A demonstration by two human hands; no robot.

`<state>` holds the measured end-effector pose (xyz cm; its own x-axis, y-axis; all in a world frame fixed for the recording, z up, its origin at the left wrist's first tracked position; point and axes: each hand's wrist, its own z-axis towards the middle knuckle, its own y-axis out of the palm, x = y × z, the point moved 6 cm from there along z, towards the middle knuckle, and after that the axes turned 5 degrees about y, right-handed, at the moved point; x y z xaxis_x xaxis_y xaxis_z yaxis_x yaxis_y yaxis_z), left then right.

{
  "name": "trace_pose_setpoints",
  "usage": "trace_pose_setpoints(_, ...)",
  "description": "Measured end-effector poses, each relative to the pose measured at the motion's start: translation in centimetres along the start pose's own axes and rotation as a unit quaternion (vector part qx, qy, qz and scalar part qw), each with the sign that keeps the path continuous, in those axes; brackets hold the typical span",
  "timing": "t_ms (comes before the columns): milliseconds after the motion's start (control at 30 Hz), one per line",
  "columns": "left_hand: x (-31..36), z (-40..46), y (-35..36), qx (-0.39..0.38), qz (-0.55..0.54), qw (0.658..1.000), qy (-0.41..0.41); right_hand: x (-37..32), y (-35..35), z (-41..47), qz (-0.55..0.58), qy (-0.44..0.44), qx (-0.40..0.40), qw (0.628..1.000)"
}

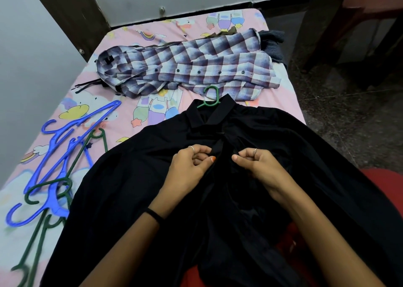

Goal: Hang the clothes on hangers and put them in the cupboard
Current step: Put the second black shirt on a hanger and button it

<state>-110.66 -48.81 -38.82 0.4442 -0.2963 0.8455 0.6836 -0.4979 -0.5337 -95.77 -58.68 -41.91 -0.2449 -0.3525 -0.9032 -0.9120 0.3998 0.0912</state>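
A black shirt point(239, 199) is spread over the near end of the bed point(152, 31), from centre frame toward six o'clock, with a green hanger point(210, 99) already inside it; only the hook and one shoulder of the hanger are seen, protruding from the collar at twelve o'clock of the shirt. The front placket is pinched by the left hand point(192, 167) and the opposite edge is gripped by the right hand point(253, 162), both with fingers curled on the cloth. Buttoning appears to be in progress.

Risks noted: the dark cloth hides button and hole, so a mismatched closure is possible. If the placket is pulled toward six o'clock, the hanger may be dragged off-centre and a shoulder may slip free. The hem hangs over the bed edge and could be snagged when lifted.

Count: one black shirt in hand; one checked shirt point(192, 69) lying at twelve o'clock; at least one dark garment point(272, 42) beneath it at one o'clock, its number not determinable. Loose hangers point(56, 177) lie heaped at nine o'clock: roughly two or three blue and three or four dark green, overlapped and blurred, so an exact tally cannot be given. The cupboard is not identifiable in view.
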Motion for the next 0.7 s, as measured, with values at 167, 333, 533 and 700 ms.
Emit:
trace_pose_setpoints(167,-0.3,0.0,0.0,0.009,0.011,1.0,-0.002,0.2,0.1,-0.3,-0.025,-0.003,0.009,1.0)
trace_pose_setpoints(333,0.3,0.4,0.6,0.025,0.003,1.0,0.001,-0.2,0.0,-0.5,-0.059,-0.033,0.011,0.998)
trace_pose_setpoints(533,4.2,4.0,-1.5,0.076,0.035,0.995,0.06,-5.3,-1.1,0.9,-0.055,-0.087,0.081,0.991)
trace_pose_setpoints(700,9.3,8.6,-4.3,0.111,0.086,0.982,0.124,-12.6,-2.4,3.5,-0.079,-0.133,0.115,0.981)
